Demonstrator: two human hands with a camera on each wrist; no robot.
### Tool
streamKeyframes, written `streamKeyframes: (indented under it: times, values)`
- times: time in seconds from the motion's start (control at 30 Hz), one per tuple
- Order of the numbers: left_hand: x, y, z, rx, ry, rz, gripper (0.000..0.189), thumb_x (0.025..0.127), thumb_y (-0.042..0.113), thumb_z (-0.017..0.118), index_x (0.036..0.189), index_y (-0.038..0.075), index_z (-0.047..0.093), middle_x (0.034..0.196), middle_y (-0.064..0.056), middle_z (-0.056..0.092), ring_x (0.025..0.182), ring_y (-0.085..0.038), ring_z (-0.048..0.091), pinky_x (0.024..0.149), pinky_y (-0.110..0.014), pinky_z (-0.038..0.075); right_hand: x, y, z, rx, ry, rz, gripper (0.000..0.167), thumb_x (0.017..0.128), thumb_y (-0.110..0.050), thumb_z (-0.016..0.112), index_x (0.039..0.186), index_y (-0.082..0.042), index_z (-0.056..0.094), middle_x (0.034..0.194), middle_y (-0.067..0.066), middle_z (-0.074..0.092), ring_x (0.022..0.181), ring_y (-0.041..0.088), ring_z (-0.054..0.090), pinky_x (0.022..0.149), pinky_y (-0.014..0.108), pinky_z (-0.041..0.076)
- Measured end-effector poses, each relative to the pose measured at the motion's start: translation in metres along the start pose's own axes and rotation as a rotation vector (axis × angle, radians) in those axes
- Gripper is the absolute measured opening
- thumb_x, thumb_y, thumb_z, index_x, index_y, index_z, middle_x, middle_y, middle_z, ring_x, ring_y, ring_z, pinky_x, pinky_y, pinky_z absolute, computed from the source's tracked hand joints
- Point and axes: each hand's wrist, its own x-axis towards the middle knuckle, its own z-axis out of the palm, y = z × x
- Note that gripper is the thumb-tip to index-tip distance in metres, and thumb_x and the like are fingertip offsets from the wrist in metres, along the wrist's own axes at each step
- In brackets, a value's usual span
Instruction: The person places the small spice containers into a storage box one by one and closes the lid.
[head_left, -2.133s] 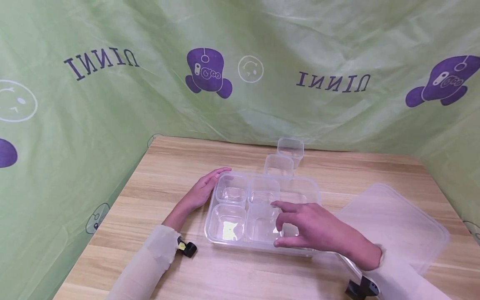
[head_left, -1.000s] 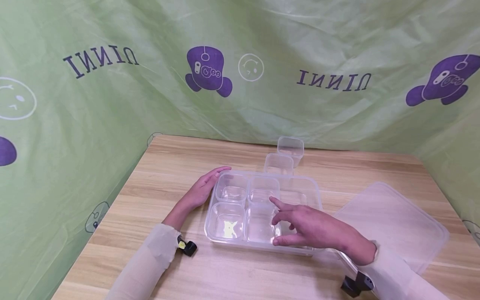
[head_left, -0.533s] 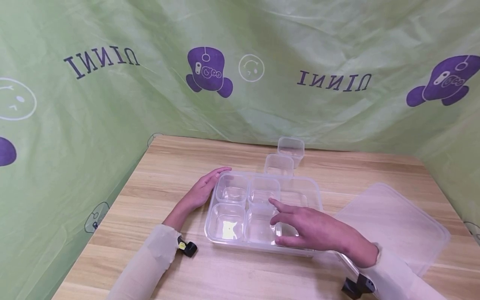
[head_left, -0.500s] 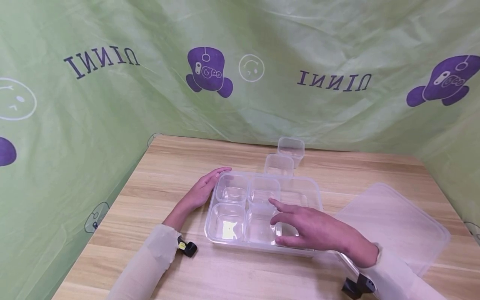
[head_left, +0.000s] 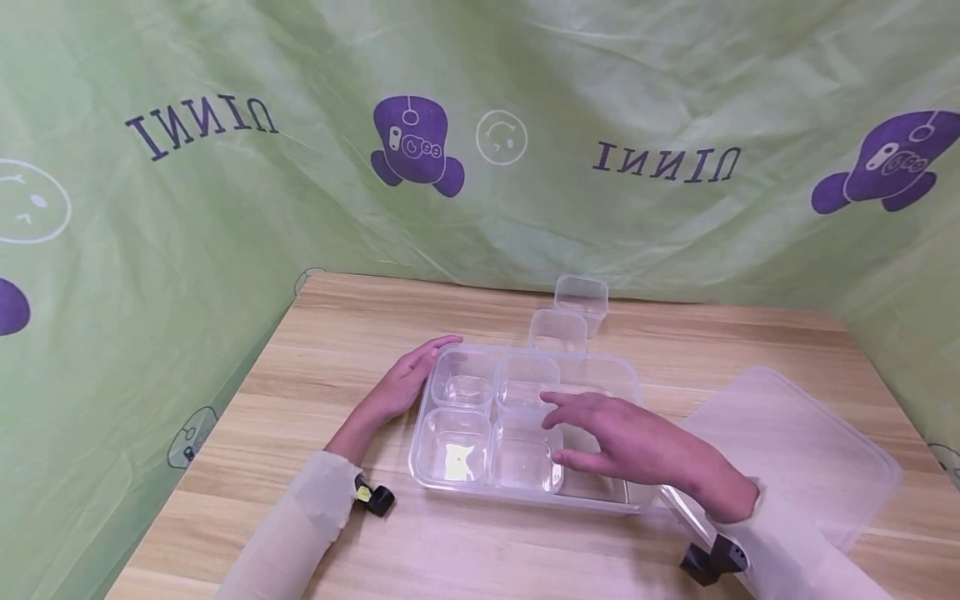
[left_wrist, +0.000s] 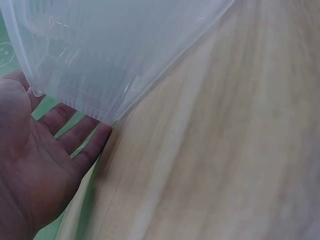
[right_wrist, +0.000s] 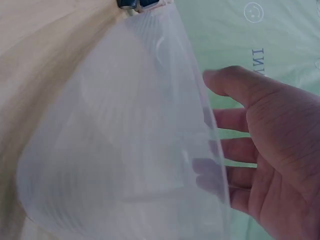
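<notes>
A clear plastic storage box stands on the wooden table, with several small square clear containers set in its left part. My left hand rests against the box's left end, fingers extended round the back corner. In the left wrist view the fingertips touch its wall. Over the right part of the box hovers my right hand, thumb and fingers spread and holding nothing. The right wrist view has that hand beside the box's rim, with some fingertips seen through the translucent wall.
Two more small clear containers, a nearer one and a farther one, stand behind the box. To the right lies a flat translucent lid, partly behind the right forearm. A green printed curtain hangs around the table.
My right hand has risen slightly, its thumb moving away from the front edge of the box and its near container. The left hand and the box have stayed in place.
</notes>
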Motion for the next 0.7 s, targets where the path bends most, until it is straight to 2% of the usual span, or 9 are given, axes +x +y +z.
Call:
streamKeyframes:
  times: [0.23, 0.33, 0.5, 0.7]
  values:
    - [0.000, 0.000, 0.000, 0.010, 0.007, 0.004, 0.045, 0.115, 0.031, 0.032, 0.152, 0.015, 0.051, 0.158, -0.003, 0.046, 0.149, -0.025, 0.033, 0.122, -0.049, 0.023, 0.000, 0.007, -0.016, -0.025, 0.115, 0.015, 0.036, 0.101, -0.031, 0.070, 0.130, -0.010, 0.067, 0.127, -0.003, 0.068, 0.120, 0.019, 0.064, 0.101, 0.044, 0.053]
    - [-0.001, 0.001, 0.000, 0.006, 0.008, 0.014, 0.045, 0.115, 0.030, 0.032, 0.153, 0.013, 0.050, 0.158, -0.005, 0.045, 0.149, -0.027, 0.033, 0.122, -0.051, 0.023, -0.001, 0.008, -0.023, -0.011, 0.141, 0.039, 0.034, 0.100, -0.027, 0.071, 0.129, -0.010, 0.068, 0.124, -0.004, 0.070, 0.110, 0.016, 0.068, 0.095, 0.041, 0.056]
    - [-0.001, 0.000, 0.001, 0.013, 0.009, 0.012, 0.044, 0.115, 0.030, 0.033, 0.152, 0.015, 0.051, 0.158, -0.003, 0.046, 0.149, -0.024, 0.034, 0.122, -0.049, 0.024, -0.003, 0.012, -0.034, -0.018, 0.184, 0.070, 0.034, 0.098, -0.023, 0.073, 0.128, -0.009, 0.070, 0.122, -0.001, 0.072, 0.098, 0.014, 0.070, 0.087, 0.039, 0.059]
    - [0.000, 0.000, 0.000, 0.013, 0.010, 0.001, 0.044, 0.115, 0.030, 0.033, 0.152, 0.016, 0.052, 0.157, -0.001, 0.047, 0.148, -0.022, 0.034, 0.122, -0.047, 0.024, -0.004, 0.018, -0.042, -0.029, 0.236, 0.069, 0.017, 0.098, -0.019, 0.072, 0.113, -0.013, 0.076, 0.107, -0.008, 0.075, 0.095, 0.010, 0.071, 0.083, 0.037, 0.060]
